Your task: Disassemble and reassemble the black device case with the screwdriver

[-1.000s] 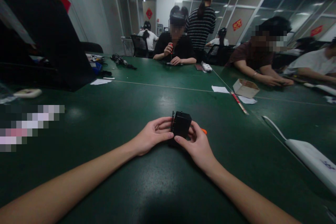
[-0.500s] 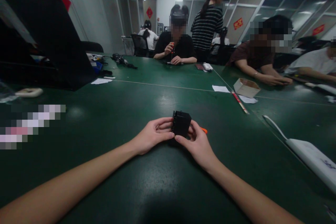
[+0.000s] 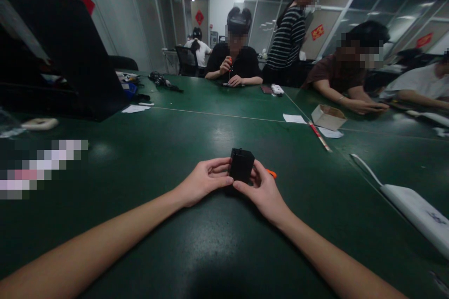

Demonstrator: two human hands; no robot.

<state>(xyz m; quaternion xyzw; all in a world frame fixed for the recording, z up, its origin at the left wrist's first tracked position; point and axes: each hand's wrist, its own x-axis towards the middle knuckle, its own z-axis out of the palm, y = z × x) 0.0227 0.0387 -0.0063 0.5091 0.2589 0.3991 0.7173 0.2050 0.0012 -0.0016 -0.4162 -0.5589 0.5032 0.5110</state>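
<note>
A small black box-shaped part [image 3: 242, 164] is held just above the green table [image 3: 168, 149] between both my hands. My left hand [image 3: 201, 181] pinches its left side with thumb and fingers closed. My right hand [image 3: 263, 191] grips its right side, thumb pressed at the lower front edge. Behind my right hand an orange tip [image 3: 272, 174] of some object pokes out on the table; the remainder of it is hidden.
A white flat device [image 3: 414, 210] lies at right. A small cardboard box [image 3: 328, 117], a red-and-white stick [image 3: 319, 136] and paper slips [image 3: 294, 119] lie further off. A black open case [image 3: 66, 51] stands at left. Several people sit across the table; one stands.
The black part has turned slightly in my hands and sits a little lower. The standing person in the striped top has moved to the right.
</note>
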